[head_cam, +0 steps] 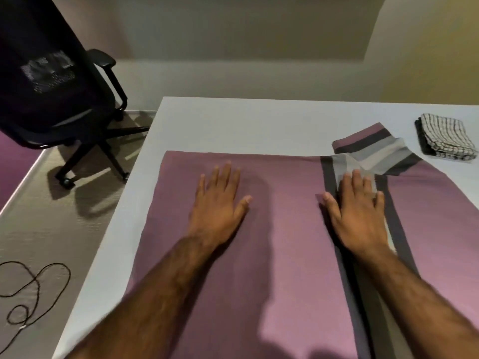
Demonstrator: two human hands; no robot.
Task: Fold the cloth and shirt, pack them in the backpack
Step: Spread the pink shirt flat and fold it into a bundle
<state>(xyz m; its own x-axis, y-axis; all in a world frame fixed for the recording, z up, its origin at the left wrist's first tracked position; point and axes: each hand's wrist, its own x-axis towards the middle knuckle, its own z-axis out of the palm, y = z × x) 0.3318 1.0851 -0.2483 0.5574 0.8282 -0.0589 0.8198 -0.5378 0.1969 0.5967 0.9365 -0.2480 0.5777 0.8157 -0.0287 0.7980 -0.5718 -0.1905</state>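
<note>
Your left hand [220, 200] lies flat, palm down, on the mauve shirt [285, 255] just left of the frame's centre, fingers straight and slightly spread, gripping nothing. Your right hand [357, 211] lies the same way at centre right, fingers straight and close together, holding nothing; it covers part of a dark and grey striped band [396, 229] that runs up the shirt. Both forearms come in from the bottom edge and hide some of the fabric beneath them.

You have the shirt spread on the white table [233, 120]; its near end is cut off by the bottom of the frame and its right side by the right edge. One sleeve [368, 143] is folded over at the upper right, above your right fingertips.

Further back, near the right edge, the checked cloth [444, 137] sits folded on the table, well apart from the shirt's body.

On the floor at lower left lies a looped black cable [33, 288]. At upper left stands a black office chair [59, 104]; a pale printed patch on its back is too blurred to read.
</note>
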